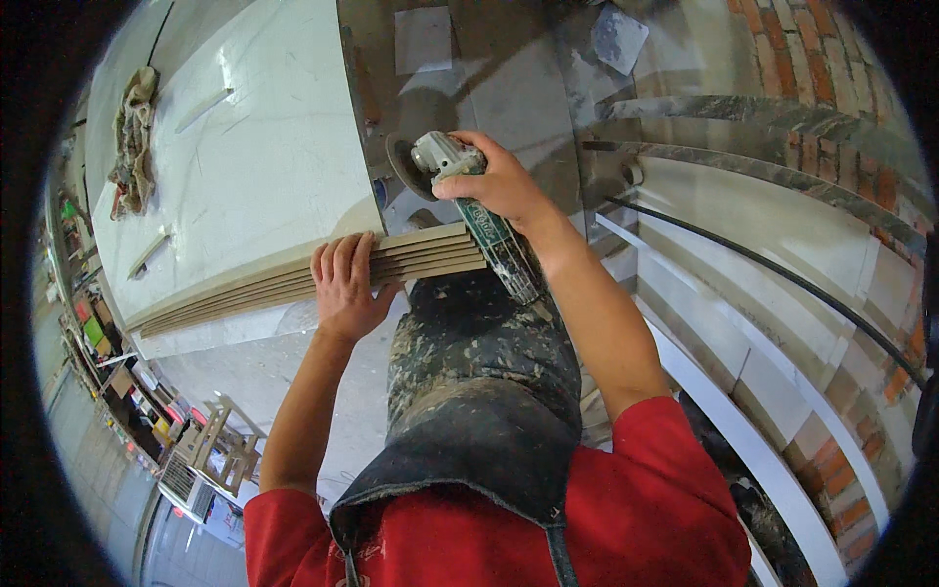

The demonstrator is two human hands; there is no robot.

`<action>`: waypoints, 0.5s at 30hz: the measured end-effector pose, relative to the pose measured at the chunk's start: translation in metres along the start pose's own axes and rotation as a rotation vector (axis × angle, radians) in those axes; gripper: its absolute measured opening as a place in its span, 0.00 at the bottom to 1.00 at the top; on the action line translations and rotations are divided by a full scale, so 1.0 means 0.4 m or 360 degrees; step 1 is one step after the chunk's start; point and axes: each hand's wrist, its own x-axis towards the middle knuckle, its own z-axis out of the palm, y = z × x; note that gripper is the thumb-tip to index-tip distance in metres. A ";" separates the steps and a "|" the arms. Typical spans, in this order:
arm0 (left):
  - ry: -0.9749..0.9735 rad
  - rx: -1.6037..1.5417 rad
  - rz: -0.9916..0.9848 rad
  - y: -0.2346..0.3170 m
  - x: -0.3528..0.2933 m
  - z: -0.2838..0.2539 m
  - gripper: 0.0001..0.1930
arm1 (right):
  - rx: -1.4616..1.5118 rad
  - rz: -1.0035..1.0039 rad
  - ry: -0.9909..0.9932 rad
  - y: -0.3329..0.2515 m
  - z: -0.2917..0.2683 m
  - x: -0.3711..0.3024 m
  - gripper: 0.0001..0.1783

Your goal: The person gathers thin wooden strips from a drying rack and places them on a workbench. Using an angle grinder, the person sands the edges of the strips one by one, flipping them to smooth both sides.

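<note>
The left hand [347, 284] holds the strips [430, 252], with its fingers over the far side and its thumb by the near side. The right hand [494, 181] is wrapped around the grinder [494, 243], up close to its head. The strips lie packed together along the near edge of the table [264, 147], and their right ends poke out past it, just beside the grinder. I cannot tell if the disc [403, 168] is spinning. If it is, the bare left hand is near enough to get cut if the grinder jumps — and with just 1 hand on it, a bump could twist it loose. The strip ends have no table under them, so a hard push could make them wobble or snap. If the left hand lets up, the strips could slide apart. The apron [469, 430] is close to the grinder's back end, so loose cloth could get caught if the disc swung down.
</note>
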 end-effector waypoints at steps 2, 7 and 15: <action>-0.0011 0.0022 0.0013 0.003 0.006 -0.008 0.46 | 0.0030 -0.0002 0.0060 0.001 -0.007 -0.008 0.43; -0.0064 -0.0049 0.0024 0.028 0.036 -0.006 0.44 | 0.0032 0.0070 0.0147 0.057 -0.105 -0.082 0.41; -0.0054 0.0080 0.0110 0.008 0.030 0.011 0.39 | 0.0012 0.0321 0.0057 0.127 -0.132 -0.277 0.46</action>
